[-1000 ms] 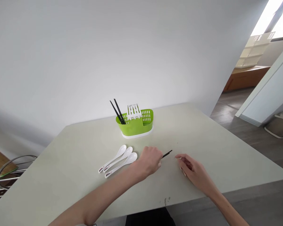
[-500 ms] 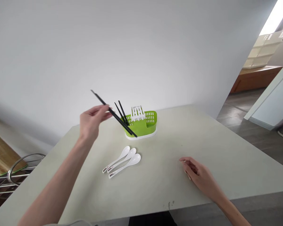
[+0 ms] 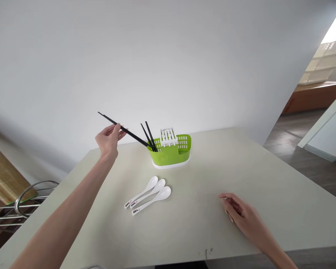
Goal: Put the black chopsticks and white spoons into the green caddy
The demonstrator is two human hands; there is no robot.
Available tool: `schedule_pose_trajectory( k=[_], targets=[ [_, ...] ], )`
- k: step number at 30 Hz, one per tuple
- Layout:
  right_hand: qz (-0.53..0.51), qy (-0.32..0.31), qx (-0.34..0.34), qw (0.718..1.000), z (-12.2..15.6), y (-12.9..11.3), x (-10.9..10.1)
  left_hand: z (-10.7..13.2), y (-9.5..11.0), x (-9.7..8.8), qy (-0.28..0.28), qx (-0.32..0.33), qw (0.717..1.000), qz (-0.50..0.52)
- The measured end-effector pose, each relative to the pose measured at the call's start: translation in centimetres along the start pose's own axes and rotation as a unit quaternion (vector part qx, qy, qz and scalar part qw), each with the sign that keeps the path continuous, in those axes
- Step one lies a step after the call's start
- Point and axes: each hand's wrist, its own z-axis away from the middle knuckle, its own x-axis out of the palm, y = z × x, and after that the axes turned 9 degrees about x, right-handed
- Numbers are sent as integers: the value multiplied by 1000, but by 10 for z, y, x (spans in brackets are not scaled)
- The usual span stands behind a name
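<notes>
My left hand [image 3: 108, 140] is closed on a pair of black chopsticks [image 3: 134, 137], pinched near the middle. The chopsticks slant down to the right, and their lower ends meet the left side of a green cutlery holder [image 3: 168, 158]; whether they are inside its rim I cannot tell. Two more black chopsticks [image 3: 149, 135] lean in the holder's left compartment. On its middle sits a white slotted piece [image 3: 168, 136]. Three white spoons [image 3: 152, 196] lie side by side in front of the holder. To their right, my right hand [image 3: 239, 213] rests on the table, loosely curled, with nothing visible in it.
The pale table [image 3: 201, 213] stands against a grey-white wall [image 3: 168, 67]. Beyond the table's left edge is a metal wire rack [image 3: 19, 209] with a bamboo board [image 3: 9, 175]. A white panel [image 3: 327, 127] and a wooden ledge [image 3: 310, 95] are at the far right.
The lower ends of the chopsticks in my left hand have shifted from in front of the holder to its left rim, at a flatter slant. My right hand stays curled on the table.
</notes>
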Motion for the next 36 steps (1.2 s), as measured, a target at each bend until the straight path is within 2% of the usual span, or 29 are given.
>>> schedule_pose_trajectory(
  k=[6,15,22,29,32,36],
  targets=[
    [-2,0,5,1000,-1,1,0,4,-14,17,-34,9,999,-19],
    [-3,5,8,1000,-2,5,1,29,-37,35,-122,35,988,-83],
    [4,11,6,1000,-3,7,2,47,-37,39,-169,14,977,-126],
    [9,12,7,1000,-4,9,2,58,-41,39,-258,5,955,-145],
    [6,9,13,1000,-4,9,2,60,-42,38,-274,4,953,-130],
    [8,14,11,1000,-3,7,2,62,-44,35,-267,-5,955,-132]
  ],
)
